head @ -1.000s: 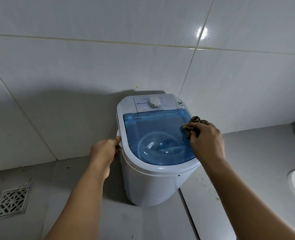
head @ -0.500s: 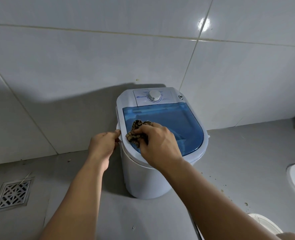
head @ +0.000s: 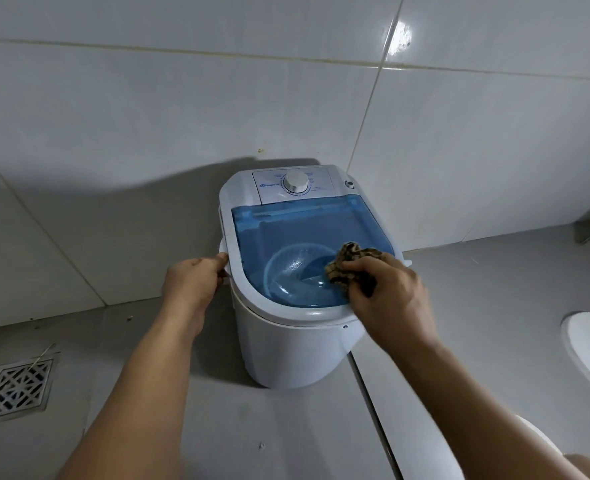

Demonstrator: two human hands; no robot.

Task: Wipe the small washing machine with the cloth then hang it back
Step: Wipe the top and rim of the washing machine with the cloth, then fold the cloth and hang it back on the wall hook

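Tiled floor (head: 286,427); cloth (head: 350,268) apparently on lid (head: 286,233).

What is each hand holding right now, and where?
Right hand grips the bunched cloth on the blue lid. Left hand grips the washing machine by its left side handle.

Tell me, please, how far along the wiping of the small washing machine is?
Done: nothing certain. In hand: the right hand presses the patterned cloth on the blue lid; the left hand steadies the washing machine. Left: any remaining surfaces, and hanging the cloth back.

White washing machine (head: 297,348), blue lid (head: 286,230), brown checked cloth (head: 352,263)
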